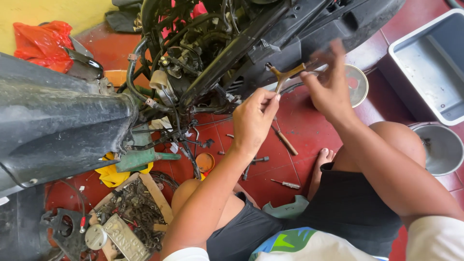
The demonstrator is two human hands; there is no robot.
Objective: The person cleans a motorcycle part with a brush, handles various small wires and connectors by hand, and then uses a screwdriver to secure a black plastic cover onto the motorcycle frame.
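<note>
Two hands [253, 121] [328, 87], one Y-wrench [286, 76], two metal bowls [441, 147] [357, 84], one grey tub [430, 63].

Hands [290, 104] grip Y-shaped wrench [288, 76].

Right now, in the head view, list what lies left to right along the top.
Red plastic bag → stripped scooter frame → Y-shaped wrench → right hand → round metal bowl → grey rectangular tub.

Red tiled floor [309, 130] bearing scattered bolts [260, 159], a screwdriver [286, 183], an orange lid [205, 162], possibly a metal bowl [442, 150].
</note>
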